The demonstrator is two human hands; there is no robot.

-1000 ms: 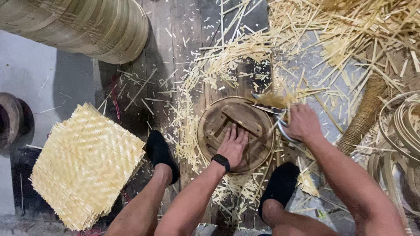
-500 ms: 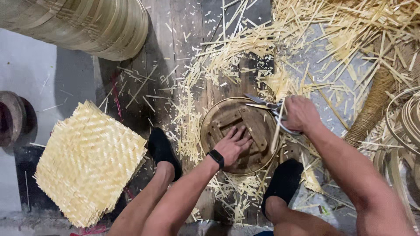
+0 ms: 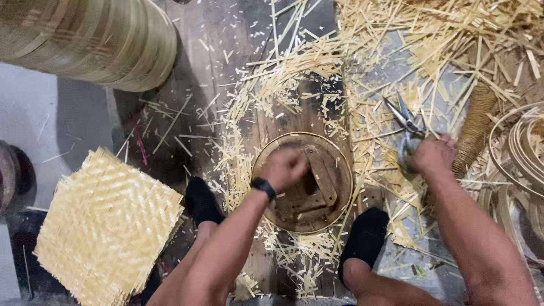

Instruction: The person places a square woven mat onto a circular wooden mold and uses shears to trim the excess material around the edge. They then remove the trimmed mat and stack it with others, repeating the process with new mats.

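Note:
My left hand [image 3: 286, 168], with a black watch on the wrist, rests with curled fingers on a round wooden form [image 3: 328, 170] set in the plank floor between my feet. It looks as if it grips a wooden crosspiece inside the form. My right hand [image 3: 433, 154] holds metal shears [image 3: 403, 118] with the blades open and pointing up-left, over a litter of bamboo offcuts [image 3: 374, 68] to the right of the form.
A square woven bamboo mat [image 3: 107, 226] lies at lower left. A large woven basket [image 3: 96, 39] lies at upper left. Coiled bamboo hoops [image 3: 524, 147] and a rope-wrapped bundle [image 3: 476, 127] are at the right. My black-socked feet [image 3: 365, 238] flank the form.
My right hand has swung the shears off the round form to the right, over the offcuts. My left hand has curled from flat to a grip on the form.

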